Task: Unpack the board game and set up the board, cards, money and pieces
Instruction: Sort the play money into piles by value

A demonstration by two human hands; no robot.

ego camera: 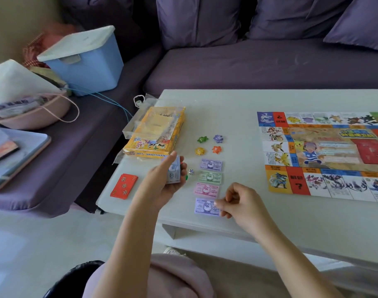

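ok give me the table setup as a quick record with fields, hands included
left hand: holds a stack of notes
right hand: fingers curled at the lowest purple note; grip unclear
money column: four notes, purple, green, pink, purple
star pieces: four, green, purple, yellow, orange, beyond the column
die: left of the column
red card deck: flat, left of the left hand
board: unfolded, on the right
yellow box: beyond the left hand
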